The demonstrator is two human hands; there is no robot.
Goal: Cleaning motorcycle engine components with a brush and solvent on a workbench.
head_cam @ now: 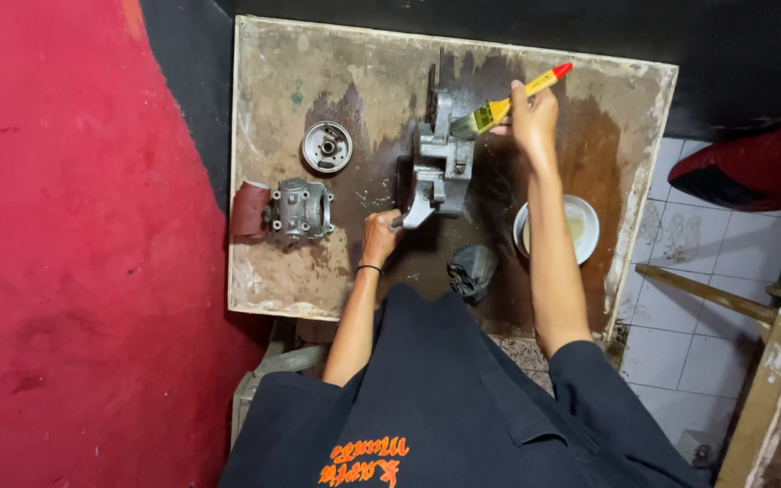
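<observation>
1. Stained, oil-darkened wooden board [318, 54] is your work surface, with a big red wall or mat off to your left and white floor tiles to the right.
2. Your left hand [380, 237] is clamped around the near end of the grey cast-metal engine casing [440, 167], which sits mid-board.
3. Your right hand [531, 113] grips a yellow-handled paintbrush with a red tip [510, 101], bristles touching the casing's far end.
4. Left of the casing: a round silver metal cover [327, 146], and nearer you a grey metal cylinder block [300, 211] touching a roll of reddish sandpaper [249, 211].
5. A white bowl of pale liquid [585, 226] sits under your right forearm.
6. That crumpled black thing [472, 269] near the edge is maybe a rag, hard to tell.
</observation>
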